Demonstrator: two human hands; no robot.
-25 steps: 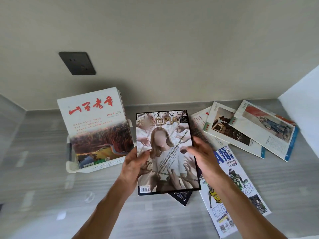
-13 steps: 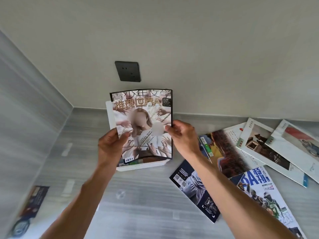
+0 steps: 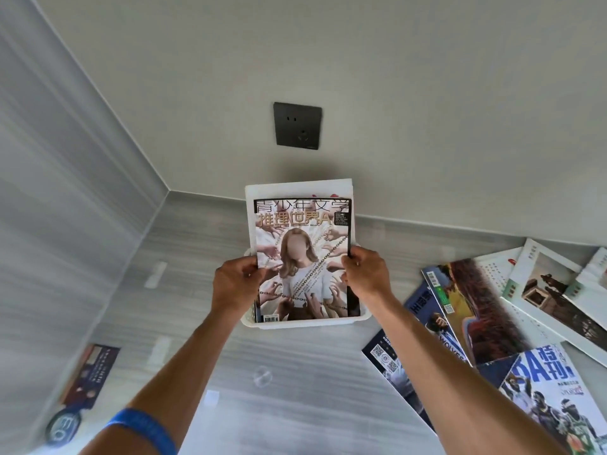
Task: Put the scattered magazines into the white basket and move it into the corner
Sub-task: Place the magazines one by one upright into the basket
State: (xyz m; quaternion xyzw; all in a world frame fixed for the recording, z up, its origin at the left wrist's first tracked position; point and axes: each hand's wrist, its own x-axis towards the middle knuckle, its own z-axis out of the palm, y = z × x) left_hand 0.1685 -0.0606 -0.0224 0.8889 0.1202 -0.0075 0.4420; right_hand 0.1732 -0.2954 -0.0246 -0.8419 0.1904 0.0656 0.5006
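I hold a magazine (image 3: 303, 257) with a woman and chains on its cover upright. Its lower edge sits inside the white basket (image 3: 305, 323). My left hand (image 3: 235, 280) grips its left edge and my right hand (image 3: 366, 275) grips its right edge. Behind it in the basket stands a taller white magazine (image 3: 295, 188). Several magazines lie scattered on the grey floor to the right: a dark blue one (image 3: 407, 362), a brown-red one (image 3: 476, 307), a basketball one (image 3: 558, 399) and white-bordered ones (image 3: 545, 284).
The basket stands near the back wall, below a dark wall socket (image 3: 297, 125). The room corner (image 3: 168, 191) lies to the left of it. A grey panel on the left reflects a magazine (image 3: 82, 389). Bare floor (image 3: 279, 389) lies between my arms.
Both hands carried the magazine left from over the scattered pile to the basket and lowered it in front of the white magazine. The view swung left with them.
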